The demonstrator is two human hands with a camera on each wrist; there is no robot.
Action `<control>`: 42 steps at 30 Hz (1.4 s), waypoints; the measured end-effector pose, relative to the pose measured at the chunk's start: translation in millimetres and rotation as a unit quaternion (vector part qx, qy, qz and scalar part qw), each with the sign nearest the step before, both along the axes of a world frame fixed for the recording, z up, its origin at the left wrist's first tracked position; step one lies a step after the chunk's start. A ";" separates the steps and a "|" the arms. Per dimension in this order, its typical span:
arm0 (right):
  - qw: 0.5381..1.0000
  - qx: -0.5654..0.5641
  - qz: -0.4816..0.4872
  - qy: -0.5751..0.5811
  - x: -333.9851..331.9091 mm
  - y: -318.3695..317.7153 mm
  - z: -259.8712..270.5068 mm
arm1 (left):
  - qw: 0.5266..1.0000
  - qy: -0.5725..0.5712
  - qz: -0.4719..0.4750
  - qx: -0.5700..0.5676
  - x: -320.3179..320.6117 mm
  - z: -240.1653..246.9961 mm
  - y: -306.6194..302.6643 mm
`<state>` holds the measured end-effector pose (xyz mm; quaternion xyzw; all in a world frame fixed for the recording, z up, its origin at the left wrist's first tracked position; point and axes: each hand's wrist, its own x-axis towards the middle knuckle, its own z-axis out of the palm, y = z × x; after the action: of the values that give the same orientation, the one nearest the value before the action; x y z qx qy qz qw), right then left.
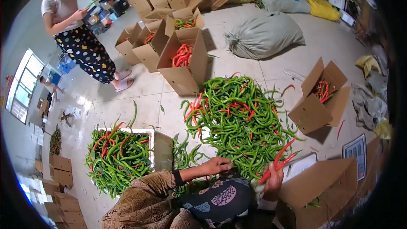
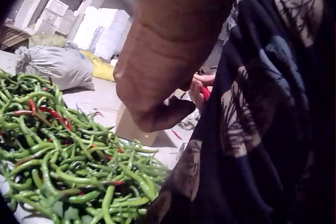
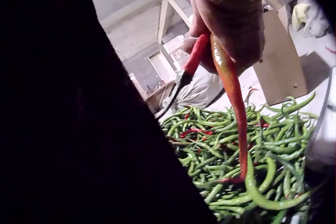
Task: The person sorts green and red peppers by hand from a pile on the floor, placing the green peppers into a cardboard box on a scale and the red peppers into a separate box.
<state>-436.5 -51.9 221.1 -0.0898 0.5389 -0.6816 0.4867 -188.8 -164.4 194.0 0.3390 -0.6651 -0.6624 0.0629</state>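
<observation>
My right hand (image 1: 274, 177) grips red chili peppers (image 1: 280, 154) at the near right edge of the pile of chili peppers (image 1: 241, 118). In the right wrist view the right hand (image 3: 231, 24) pinches two, one with a dark green stem and one orange-red pepper (image 3: 233, 90) hanging down. Over my lap, close to the pile's near edge, is my left hand (image 1: 216, 166), fingers loosely bent and no pepper showing in it. The left wrist view shows the left hand (image 2: 157, 103) with its thumb out and its fingertips hidden. Most peppers in the pile are green, with red ones scattered among them.
A white foam box (image 1: 163, 150) heaped with green chilies stands at left. Cardboard boxes (image 1: 182, 72) with red chilies are ahead, another box (image 1: 311, 110) at right. An open carton (image 1: 322, 182) and a scale (image 1: 355, 157) are near right. A person (image 1: 68, 17) stands far left.
</observation>
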 end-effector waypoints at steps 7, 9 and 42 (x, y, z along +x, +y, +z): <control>0.981 0.070 0.056 -0.173 12.5 37.0 -47.3 | 0.978 -0.053 0.097 0.177 82.1 -61.9 23.9; 0.982 0.045 0.038 -0.177 22.0 42.9 -53.4 | 0.976 -0.059 0.093 0.186 86.8 -65.8 22.3; 0.997 0.070 0.041 -0.012 60.9 106.8 37.9 | 0.467 -0.048 0.203 -0.859 27.7 360.5 -179.0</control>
<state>-375.5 54.9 258.9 -0.0693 0.5751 -0.6226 0.5262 -161.2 -343.4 554.5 0.2707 -0.8143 0.2908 0.4232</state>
